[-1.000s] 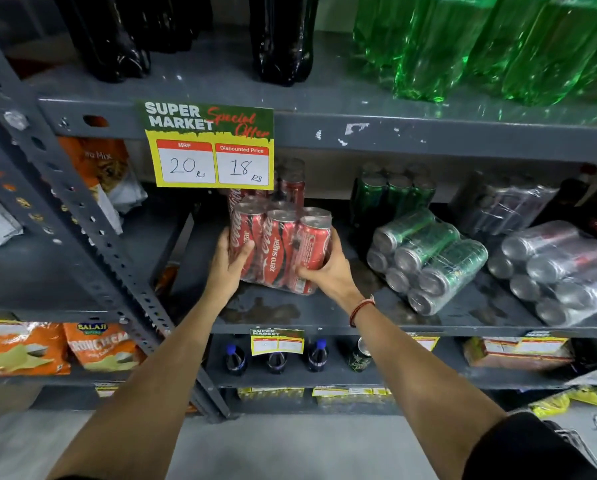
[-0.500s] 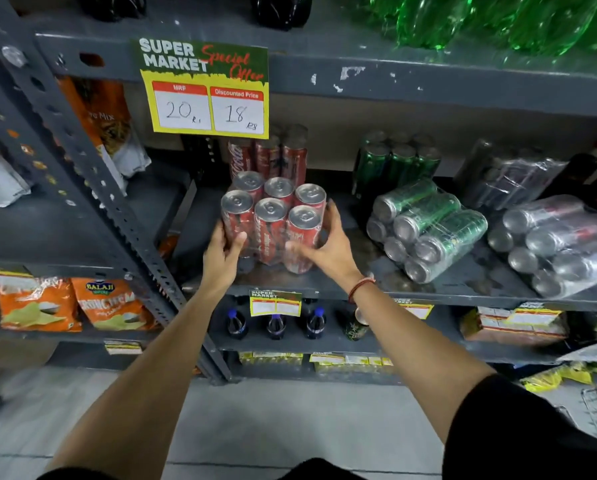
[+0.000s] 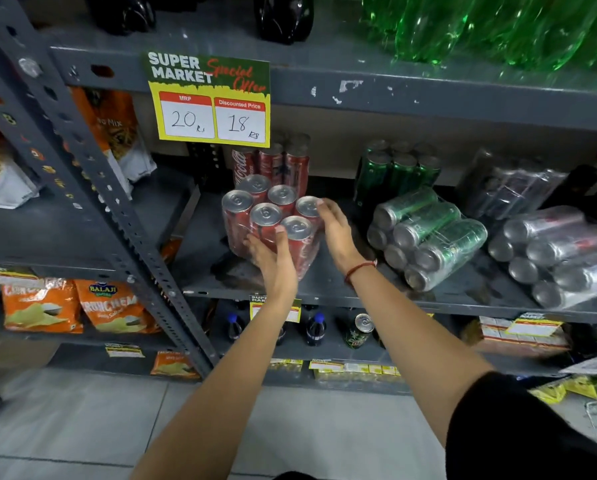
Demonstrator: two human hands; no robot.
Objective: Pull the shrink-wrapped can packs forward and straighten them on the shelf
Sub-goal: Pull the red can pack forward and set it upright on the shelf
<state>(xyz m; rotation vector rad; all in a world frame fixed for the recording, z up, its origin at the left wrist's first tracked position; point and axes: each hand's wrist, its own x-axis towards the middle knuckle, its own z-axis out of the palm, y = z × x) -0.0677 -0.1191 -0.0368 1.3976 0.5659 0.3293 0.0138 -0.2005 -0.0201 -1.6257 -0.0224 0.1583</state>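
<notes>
On the middle shelf [image 3: 324,289] near its front edge stands the red can pack [image 3: 272,223], upright, slightly skewed — six cans in shrink film. Likely heavy and rigid as a block, film slick and stretchy; best gripped low on opposite sides, not by the wrap. Left hand [image 3: 276,261] flat against the front face, fingers together, pressing, not clasping. Right hand [image 3: 336,230] loosely spread, fingertips touching the rear-right can top — holding nothing.

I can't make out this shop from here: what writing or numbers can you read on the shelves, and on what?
"SUPER MARKET Special Offer", "MRP 20", "Discounted Price 18": price sign.
"Coca-Cola" script: rear red can pack.
"BALAJI": orange snack bag.
"Mix": upper orange bag.
Lower shelf tags: too blurred.
</notes>
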